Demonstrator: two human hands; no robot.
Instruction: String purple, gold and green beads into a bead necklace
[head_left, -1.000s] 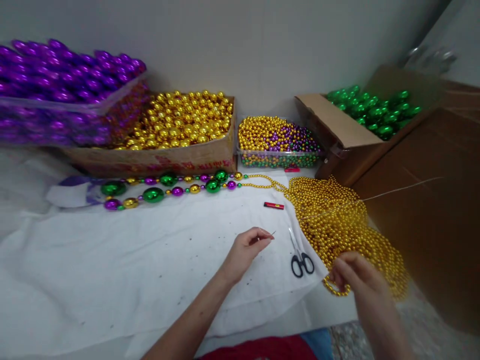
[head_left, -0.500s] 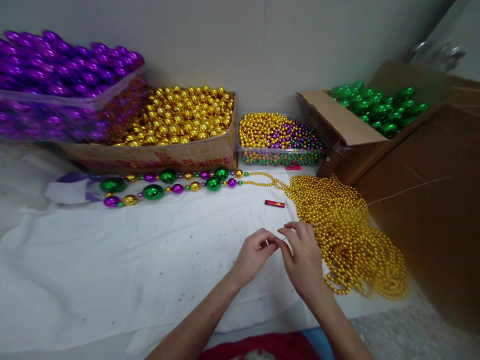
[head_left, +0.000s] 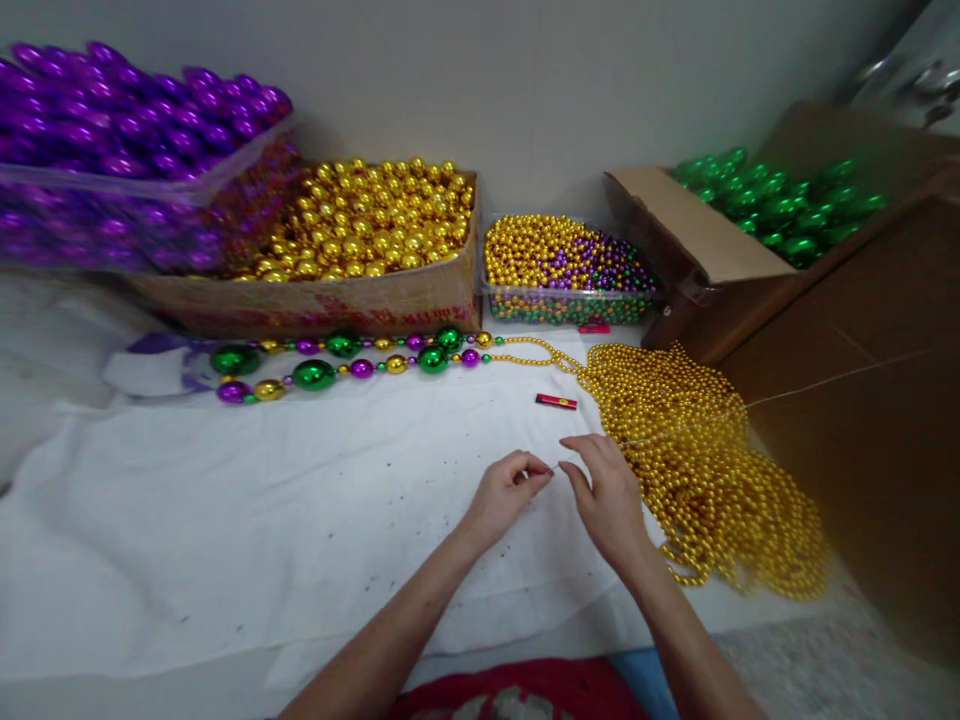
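Observation:
My left hand [head_left: 511, 492] is closed, thumb and forefinger pinching the end of a thin pale string [head_left: 806, 388]. A short dark bit shows at the pinched tip; I cannot make out whether it is a needle. My right hand [head_left: 609, 500] is just to the right, its thumb and forefinger apart around the string. From there the string runs right over the heap of gold bead strands [head_left: 697, 450] towards the brown carton. A red lighter [head_left: 556, 402] lies beyond my hands on the white cloth [head_left: 300, 500].
A necklace of large green, purple and gold beads [head_left: 313, 375] lies at the back of the cloth. Behind it stand a purple bead tub [head_left: 150, 185], a carton of gold beads [head_left: 315, 308] and a tub of small mixed beads [head_left: 570, 300]. A carton [head_left: 840, 400] with green beads stands right.
My hands have drawn slightly apart, and the right thumb and forefinger have opened wider. More of the string now shows, stretched across the gold strands. The view has shifted a little.

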